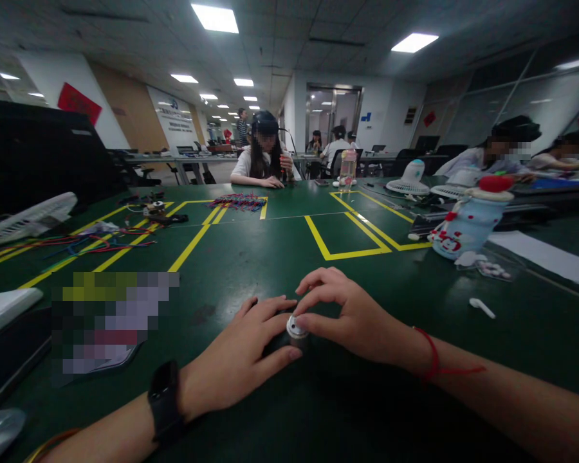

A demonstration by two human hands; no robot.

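Note:
A small silvery metal cylinder (297,329) stands upright on the green tabletop in front of me, with a dark hole in its lighter top. My left hand (246,354) rests low beside it, thumb and index finger closed around its lower part. From the right, my right hand (354,315) reaches over and pinches the cylinder's top edge between thumb and index finger. Its other fingers curl above. The tips of both hands almost meet behind the cylinder, and part of its side is hidden by my fingers.
A blue bottle (470,222) with a red lid and a white earbud (482,308) lie to the right. Loose coloured wires (106,241) and a blurred-out sheet (116,321) are on the left. Yellow tape (347,254) marks the table (251,257). A person (263,154) sits opposite.

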